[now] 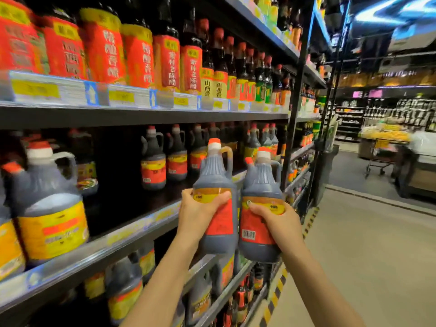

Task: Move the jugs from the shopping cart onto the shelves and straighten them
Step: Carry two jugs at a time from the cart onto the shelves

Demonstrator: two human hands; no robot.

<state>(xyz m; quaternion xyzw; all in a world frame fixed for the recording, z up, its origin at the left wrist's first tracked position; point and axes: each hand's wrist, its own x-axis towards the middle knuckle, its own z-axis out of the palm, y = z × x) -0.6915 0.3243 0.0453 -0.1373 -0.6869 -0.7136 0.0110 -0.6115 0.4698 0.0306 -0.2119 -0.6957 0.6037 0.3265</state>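
- The step in hand looks like the carry to the shelf: 2 jugs are held up in the air in front of the middle shelf (pixel 132 228), past its front edge and not yet resting on it.
- The left hand (pixel 200 213) grips the left jug (pixel 218 199) round its body, thumb across the yellow band of the label, fingers clamped behind.
- The right hand (pixel 276 220) grips the right jug (pixel 259 208) the same way, fingers curled over the label.
- The 2 jugs stand upright, side by side, touching or nearly so.
- Each jug is dark, with a white cap topped in red, a loop handle by the neck and a red and yellow label.
- The next move probably calls for setting them into the dark gap on the middle shelf, in front of the shelved jugs (pixel 153 161) near its back edge, then squaring the labels to the front edge.
- The shopping cart is not in view.
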